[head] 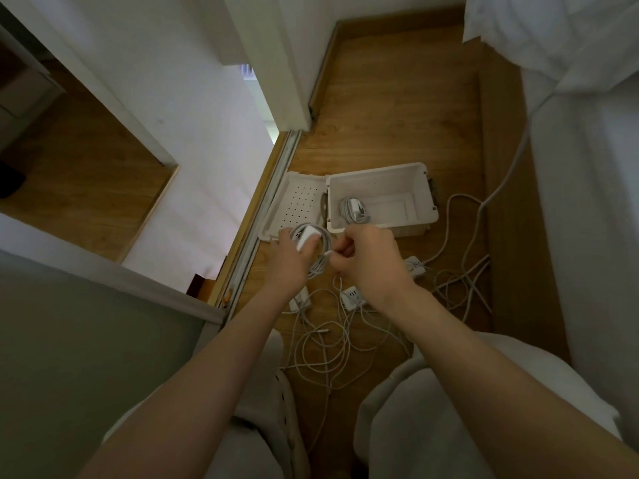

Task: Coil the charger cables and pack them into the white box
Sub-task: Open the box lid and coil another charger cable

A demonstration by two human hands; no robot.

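Knees in grey trousers (432,409) up close, loose cables (321,350) tangled on the floor between them. Left hand (288,252) is curled round a coiled charger (306,238), right hand (366,257) pinches its cable end (328,253). Both are just near of the white box (377,171), which has another charger (352,209) inside.

You're over a wood floor (397,108). Metal floor track (264,205) crosses it diagonally; white wall (166,81) left of the track, wood skirting (323,67) from the track's far end, white bedding (581,133) well right of it. Dim light.
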